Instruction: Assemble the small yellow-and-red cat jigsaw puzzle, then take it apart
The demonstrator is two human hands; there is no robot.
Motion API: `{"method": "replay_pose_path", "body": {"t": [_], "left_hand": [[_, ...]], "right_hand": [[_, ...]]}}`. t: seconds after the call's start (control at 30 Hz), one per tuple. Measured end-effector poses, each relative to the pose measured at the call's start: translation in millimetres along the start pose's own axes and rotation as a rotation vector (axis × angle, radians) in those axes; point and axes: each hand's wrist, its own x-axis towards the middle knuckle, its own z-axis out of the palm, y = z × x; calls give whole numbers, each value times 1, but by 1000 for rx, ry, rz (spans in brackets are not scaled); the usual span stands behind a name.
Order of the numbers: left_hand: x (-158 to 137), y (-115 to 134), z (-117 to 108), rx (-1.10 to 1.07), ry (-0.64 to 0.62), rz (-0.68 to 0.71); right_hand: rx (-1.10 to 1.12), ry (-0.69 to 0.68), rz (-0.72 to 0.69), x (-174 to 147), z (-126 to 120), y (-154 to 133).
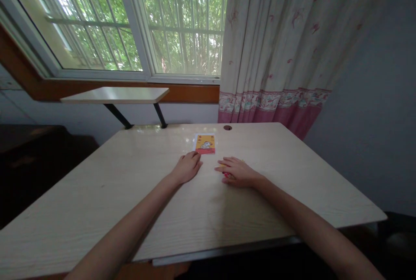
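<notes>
Head view. Near the middle of the frame, a yellow-and-red printed card (205,143) is lying flat on the pale wood-grain surface (107,197). Just below it, the left hand (187,168) is resting palm down, loosely open and gripping nothing visible, its fingertips meeting the card's lower-left corner. Right of centre, the right hand (238,173) is arching over a small red-and-yellow item (228,175), fingers partly spread; whether it is gripping or only covering this item cannot be told.

Progress: the card is lying face up and laid out. The item is sitting apart from the card, under the right hand, so handling appears unfinished; the amount remaining cannot be determined.

Orientation: the card's red band is facing the bottom of the frame, and its printed top is pointing toward the upper edge. Its long axis is probably running bottom to top, allowing for foreshortening. The covered item's axis is not showing.
</notes>
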Motion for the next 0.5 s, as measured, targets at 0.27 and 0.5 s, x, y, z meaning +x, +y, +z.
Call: {"method": "replay_pose_path", "body": {"t": [0.27,0.5], "left_hand": [[10,22,6,5,46,-88],[5,24,8,-3,75,-99]], "right_hand": [[23,30,-14,-10,-1,7],[43,38,-1,-18,-2,14]]}}
